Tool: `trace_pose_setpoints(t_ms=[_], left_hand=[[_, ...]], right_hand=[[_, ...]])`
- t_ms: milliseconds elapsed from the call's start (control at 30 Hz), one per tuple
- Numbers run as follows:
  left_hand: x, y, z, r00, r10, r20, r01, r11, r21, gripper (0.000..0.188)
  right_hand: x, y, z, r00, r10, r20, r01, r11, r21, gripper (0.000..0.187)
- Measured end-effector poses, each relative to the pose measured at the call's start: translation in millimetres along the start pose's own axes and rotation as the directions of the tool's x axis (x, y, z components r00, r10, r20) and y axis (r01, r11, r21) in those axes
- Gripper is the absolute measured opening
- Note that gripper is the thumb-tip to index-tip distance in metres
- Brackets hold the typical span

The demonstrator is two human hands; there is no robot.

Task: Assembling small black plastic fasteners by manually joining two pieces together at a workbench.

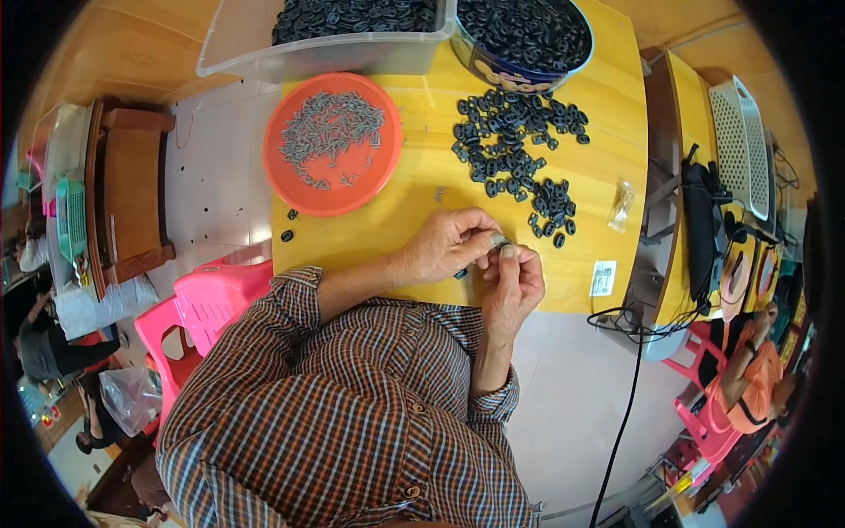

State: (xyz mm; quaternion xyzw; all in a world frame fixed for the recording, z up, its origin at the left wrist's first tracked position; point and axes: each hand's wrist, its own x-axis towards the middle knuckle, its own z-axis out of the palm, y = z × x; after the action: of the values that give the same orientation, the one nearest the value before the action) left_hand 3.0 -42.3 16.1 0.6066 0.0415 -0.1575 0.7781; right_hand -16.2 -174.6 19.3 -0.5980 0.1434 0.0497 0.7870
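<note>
Over the near edge of the yellow table (352, 238), my left hand (453, 244) and my right hand (513, 280) meet in a pinch. Between their thumbs and fingertips shows a sliver of a small black piece (503, 245), mostly hidden. Beyond my right hand lies a loose pile of black two-holed plastic pieces (506, 141), like cord locks. An orange-red plate (286, 189) to the left holds many tiny grey metal parts (330, 128), springs or pins; I cannot tell which. A few more metal parts (439, 193) lie just beyond my left hand.
At the far edge stand a clear plastic bin (352, 63) and a round tin (502, 77), both full of black pieces. A small clear packet (621, 207) and a white label (603, 278) lie at right. A pink chair (220, 299) stands left; a black cable (627, 400) hangs right.
</note>
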Motion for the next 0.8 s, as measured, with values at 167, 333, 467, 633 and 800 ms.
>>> trace_pose_setpoints(t_ms=[167,333,467,633,800], left_hand=[[-12,-3,-5,0.994,0.097,-0.039,-0.089,0.982,0.167,0.012],[-27,-12,-11,0.910,0.414,0.017,-0.362,0.777,0.515,0.016],[-37,-12,-18,0.877,0.481,-0.024,-0.377,0.717,0.586,0.011],[-51,-10,-36,0.836,0.539,-0.100,-0.339,0.651,0.679,0.012],[-68,-7,-52,0.821,0.544,-0.177,-0.224,0.591,0.775,0.014]], right_hand=[[2,1,-1,0.999,-0.001,-0.045,0.000,1.000,-0.024,0.013],[2,-5,1,0.994,0.010,-0.110,-0.013,1.000,-0.028,0.014],[2,2,-3,0.995,-0.026,-0.097,0.024,1.000,-0.017,0.013],[1,1,4,0.996,-0.020,-0.091,0.020,1.000,0.001,0.012],[2,3,-8,0.992,-0.042,-0.117,0.038,0.998,-0.040,0.014]])
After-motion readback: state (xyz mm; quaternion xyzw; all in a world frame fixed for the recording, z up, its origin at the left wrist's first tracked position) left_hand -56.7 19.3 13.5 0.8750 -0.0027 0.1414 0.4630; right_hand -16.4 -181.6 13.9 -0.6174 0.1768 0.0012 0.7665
